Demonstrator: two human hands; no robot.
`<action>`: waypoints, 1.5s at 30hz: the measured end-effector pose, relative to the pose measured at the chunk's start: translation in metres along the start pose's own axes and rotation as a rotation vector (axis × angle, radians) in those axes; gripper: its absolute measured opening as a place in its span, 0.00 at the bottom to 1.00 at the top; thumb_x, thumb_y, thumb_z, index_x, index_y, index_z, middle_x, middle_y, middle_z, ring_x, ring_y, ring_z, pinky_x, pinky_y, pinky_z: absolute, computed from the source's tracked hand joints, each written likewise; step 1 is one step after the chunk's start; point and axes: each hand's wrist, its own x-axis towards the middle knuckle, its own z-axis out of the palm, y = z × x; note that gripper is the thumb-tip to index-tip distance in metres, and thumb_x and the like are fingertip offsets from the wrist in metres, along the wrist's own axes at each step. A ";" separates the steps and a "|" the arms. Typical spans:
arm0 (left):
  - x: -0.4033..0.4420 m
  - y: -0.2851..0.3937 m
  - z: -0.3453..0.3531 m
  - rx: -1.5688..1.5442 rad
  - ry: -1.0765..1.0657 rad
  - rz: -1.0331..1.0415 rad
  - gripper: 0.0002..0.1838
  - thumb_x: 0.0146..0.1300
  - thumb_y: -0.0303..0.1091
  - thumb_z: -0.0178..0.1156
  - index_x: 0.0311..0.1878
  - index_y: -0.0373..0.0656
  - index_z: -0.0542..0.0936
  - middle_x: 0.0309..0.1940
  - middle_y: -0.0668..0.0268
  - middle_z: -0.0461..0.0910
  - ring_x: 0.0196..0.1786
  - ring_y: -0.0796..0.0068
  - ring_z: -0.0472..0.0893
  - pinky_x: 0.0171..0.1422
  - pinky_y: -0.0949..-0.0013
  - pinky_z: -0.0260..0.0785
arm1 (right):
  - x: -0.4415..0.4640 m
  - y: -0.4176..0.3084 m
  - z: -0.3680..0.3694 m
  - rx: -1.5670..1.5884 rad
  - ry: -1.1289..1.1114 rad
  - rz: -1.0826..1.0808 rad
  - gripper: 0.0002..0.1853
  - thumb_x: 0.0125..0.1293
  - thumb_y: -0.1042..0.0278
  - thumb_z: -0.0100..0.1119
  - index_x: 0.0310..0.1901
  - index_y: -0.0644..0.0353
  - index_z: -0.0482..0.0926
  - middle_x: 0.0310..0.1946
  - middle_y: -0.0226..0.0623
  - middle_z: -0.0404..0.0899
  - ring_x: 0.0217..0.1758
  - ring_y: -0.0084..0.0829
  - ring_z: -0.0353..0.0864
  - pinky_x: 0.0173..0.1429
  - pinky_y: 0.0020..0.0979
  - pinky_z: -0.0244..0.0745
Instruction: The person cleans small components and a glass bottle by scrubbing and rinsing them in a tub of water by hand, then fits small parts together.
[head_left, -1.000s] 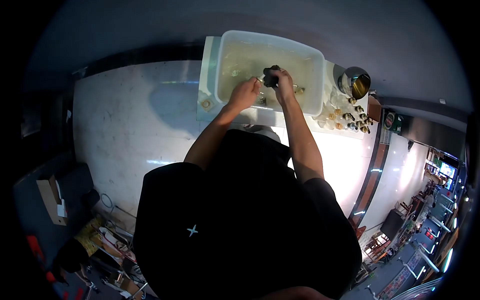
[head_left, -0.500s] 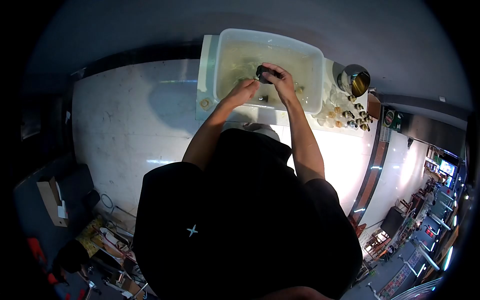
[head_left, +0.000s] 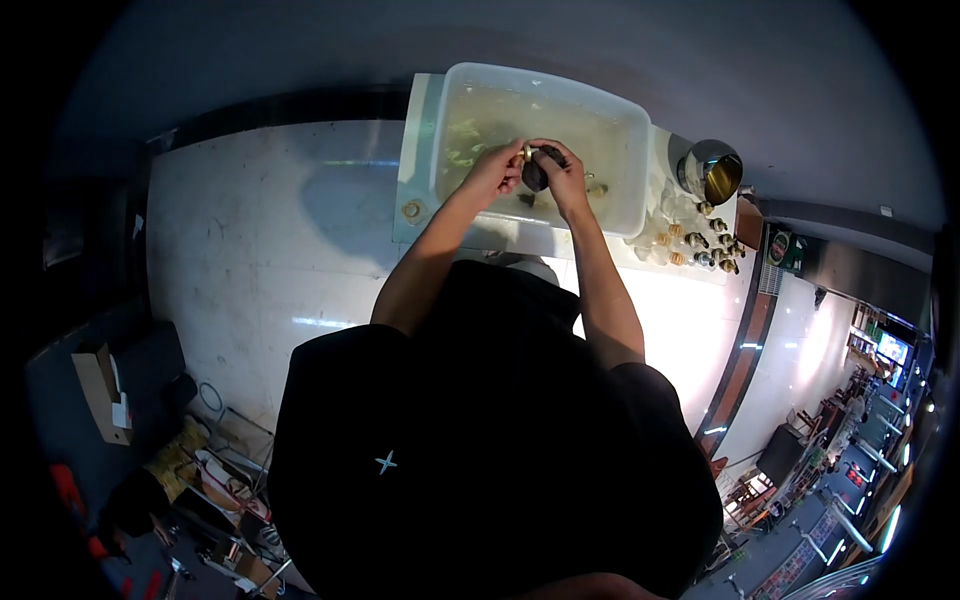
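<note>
Dark rounded piece: held over the near-middle part of the tub, a dark, lumpy-looking object [head_left: 537, 178]; we cannot make out its material.
Brass piece: a small, shiny, brass-coloured metal piece [head_left: 527, 154] at its left side; whether the two are joined, we cannot tell.
Right hand: our right hand [head_left: 566, 178] is closed round the dark piece.
Left hand: our left hand [head_left: 490, 173] is narrowed, fingertips pinched at the brass piece.
Tub: large, translucent white plastic tub [head_left: 437, 140] of cloudy water, beneath both hands; a small pale-and-brass piece [head_left: 597, 189] lies in its near right part.
Table: pale tabletop [head_left: 412, 172] under the tub; a small tan ring-shaped piece [head_left: 411, 209] sits at the near left.
Small parts: loose group of brass, tan and dark fittings [head_left: 697, 240], right of the tub.
Vessel: rounded, shiny metal vessel [head_left: 701, 165] with a golden interior, far right.
Progress: one piece in handling, by our reading; whether the grouped fittings are finished or waiting, we cannot tell.
</note>
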 end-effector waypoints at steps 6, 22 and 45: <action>0.012 -0.013 0.019 0.193 0.332 0.292 0.17 0.74 0.48 0.57 0.33 0.47 0.71 0.20 0.75 0.69 0.19 0.81 0.72 0.22 0.74 0.64 | -0.007 0.011 -0.001 -0.179 0.010 0.001 0.09 0.62 0.73 0.64 0.44 0.62 0.84 0.32 0.31 0.84 0.34 0.20 0.79 0.43 0.25 0.75; 0.003 -0.023 0.004 -0.398 0.061 0.083 0.27 0.77 0.64 0.40 0.36 0.52 0.72 0.27 0.74 0.70 0.27 0.79 0.69 0.28 0.75 0.57 | -0.012 -0.004 -0.009 0.056 0.141 -0.009 0.18 0.60 0.72 0.68 0.52 0.63 0.80 0.49 0.35 0.78 0.51 0.27 0.78 0.57 0.27 0.73; 0.018 -0.039 -0.005 -0.070 0.203 0.039 0.33 0.74 0.67 0.39 0.24 0.48 0.68 0.13 0.73 0.62 0.12 0.81 0.57 0.18 0.72 0.43 | -0.024 -0.027 0.005 -0.371 -0.045 -0.143 0.09 0.62 0.70 0.69 0.42 0.63 0.84 0.41 0.36 0.85 0.42 0.25 0.82 0.49 0.25 0.77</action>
